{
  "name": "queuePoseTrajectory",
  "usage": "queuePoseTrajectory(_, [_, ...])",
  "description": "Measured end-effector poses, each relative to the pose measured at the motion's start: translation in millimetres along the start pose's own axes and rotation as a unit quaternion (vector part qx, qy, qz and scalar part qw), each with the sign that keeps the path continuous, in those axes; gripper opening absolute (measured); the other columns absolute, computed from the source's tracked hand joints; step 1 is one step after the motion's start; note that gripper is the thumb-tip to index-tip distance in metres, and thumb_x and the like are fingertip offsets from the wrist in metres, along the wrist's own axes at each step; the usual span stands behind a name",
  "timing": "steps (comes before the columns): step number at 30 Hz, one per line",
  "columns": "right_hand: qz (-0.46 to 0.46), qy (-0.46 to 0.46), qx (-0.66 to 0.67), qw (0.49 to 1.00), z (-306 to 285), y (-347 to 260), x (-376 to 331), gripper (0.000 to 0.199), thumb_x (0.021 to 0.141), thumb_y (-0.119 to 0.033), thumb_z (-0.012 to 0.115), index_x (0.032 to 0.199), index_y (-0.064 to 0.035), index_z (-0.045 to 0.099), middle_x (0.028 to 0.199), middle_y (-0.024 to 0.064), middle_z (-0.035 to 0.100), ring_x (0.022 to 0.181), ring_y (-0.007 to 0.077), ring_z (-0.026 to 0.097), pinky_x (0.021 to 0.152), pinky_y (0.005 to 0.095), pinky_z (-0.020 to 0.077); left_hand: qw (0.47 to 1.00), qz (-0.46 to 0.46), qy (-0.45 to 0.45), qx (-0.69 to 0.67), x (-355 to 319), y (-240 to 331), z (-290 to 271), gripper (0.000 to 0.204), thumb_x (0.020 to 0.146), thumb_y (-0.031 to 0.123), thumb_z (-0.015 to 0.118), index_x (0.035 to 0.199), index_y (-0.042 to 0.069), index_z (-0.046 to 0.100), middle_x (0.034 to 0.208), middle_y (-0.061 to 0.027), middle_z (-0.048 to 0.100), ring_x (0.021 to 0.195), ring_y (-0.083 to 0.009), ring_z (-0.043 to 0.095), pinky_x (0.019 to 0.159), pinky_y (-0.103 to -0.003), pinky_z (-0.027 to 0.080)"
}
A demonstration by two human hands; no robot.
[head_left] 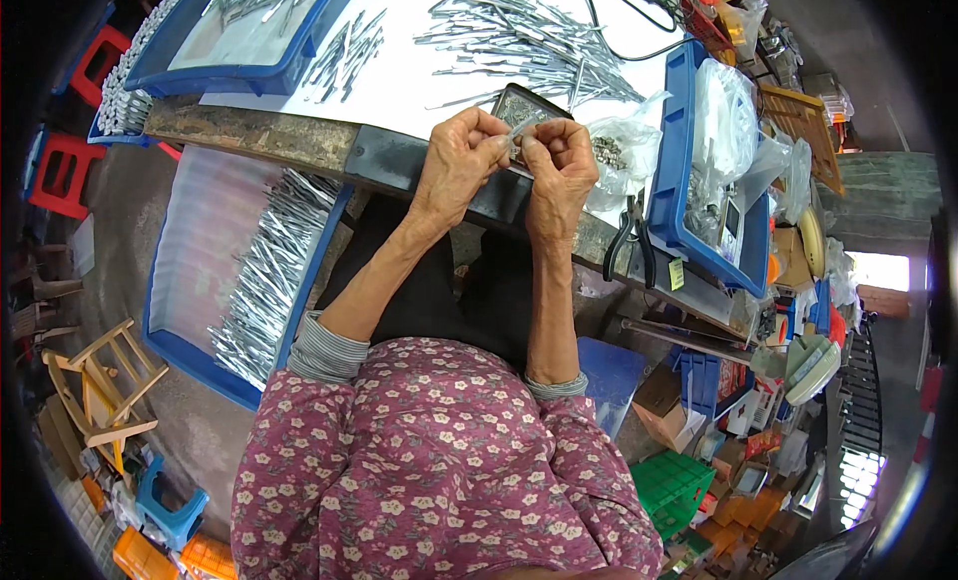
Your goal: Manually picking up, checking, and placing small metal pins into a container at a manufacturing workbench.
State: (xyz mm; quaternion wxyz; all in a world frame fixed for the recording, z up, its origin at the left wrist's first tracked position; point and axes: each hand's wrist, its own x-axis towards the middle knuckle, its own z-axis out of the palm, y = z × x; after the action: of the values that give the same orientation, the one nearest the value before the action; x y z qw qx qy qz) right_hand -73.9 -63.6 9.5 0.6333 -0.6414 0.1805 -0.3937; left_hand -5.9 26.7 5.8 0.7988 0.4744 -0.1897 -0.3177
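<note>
My left hand (pixel 457 169) and my right hand (pixel 559 176) meet above the table's front edge, fingertips pinched together. Between them is a thin, pale grey strip (pixel 517 132); its exact kind is too small to make out. Just behind the fingers sits a dark-rimmed shallow tray (pixel 521 102), its contents mostly hidden by my hands. To the right of my right hand, a clear plastic bag (pixel 631 141) holds small metal parts (pixel 607 153). A large heap of slim silvery metal pieces (pixel 529 41) spreads over the white tabletop (pixel 399 86) beyond my hands.
Black-handled pliers (pixel 631 243) hang over the table edge at right, beside a blue tray (pixel 671 161) with plastic bags. A second blue tray (pixel 289 76) stands at far left. Below it, a blue bin (pixel 180 366) holds many silvery pieces. A black cable (pixel 599 31) crosses the table's back.
</note>
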Motion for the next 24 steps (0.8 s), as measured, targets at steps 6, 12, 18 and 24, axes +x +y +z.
queuePoseTrajectory(6, [-0.002,0.0,-0.019,1.0,1.1,-0.9,-0.4,0.013,0.075,0.005,0.054,0.086,0.0005,0.05,0.076,0.0037,0.054,0.068,0.0063,0.051,0.061,0.0183,0.0429,0.999,0.024,0.011,0.046,0.9,-5.8,0.4,0.008,0.081,0.005,0.054,0.086,-0.002,0.053,0.06,-0.0001,0.051,0.047,-0.0013,0.038,0.041,-0.015,0.027])
queuePoseTrajectory(12, [-0.003,0.001,-0.031,1.0,0.8,0.0,0.1,0.013,0.074,0.006,0.053,0.086,0.0005,0.049,0.076,0.0035,0.054,0.066,0.0058,0.051,0.059,0.0177,0.0424,0.992,0.051,0.026,0.117,1.7,-6.9,0.8,0.004,0.078,-0.001,0.051,0.08,-0.003,0.053,0.061,-0.0021,0.054,0.055,-0.0056,0.049,0.051,-0.019,0.041])
queuePoseTrajectory(18, [-0.021,-0.006,-0.046,0.999,1.9,-2.5,-0.1,0.014,0.074,0.007,0.053,0.085,0.0,0.048,0.076,0.0025,0.053,0.066,0.005,0.05,0.058,0.0167,0.0415,0.981,0.103,0.028,0.165,3.0,-11.1,-0.3,0.003,0.078,-0.002,0.05,0.077,-0.003,0.052,0.059,-0.0008,0.052,0.053,-0.0044,0.047,0.048,-0.02,0.039])
queuePoseTrajectory(24, [0.003,-0.013,-0.006,1.0,0.7,-3.3,2.2,0.015,0.075,0.006,0.054,0.085,-0.0009,0.047,0.076,0.0025,0.052,0.066,0.0047,0.05,0.057,0.0165,0.0405,0.994,0.05,0.01,0.101,3.2,-5.2,-2.3,0.002,0.079,0.0,0.053,0.079,-0.001,0.054,0.061,-0.0005,0.053,0.053,-0.0034,0.046,0.048,-0.018,0.037])
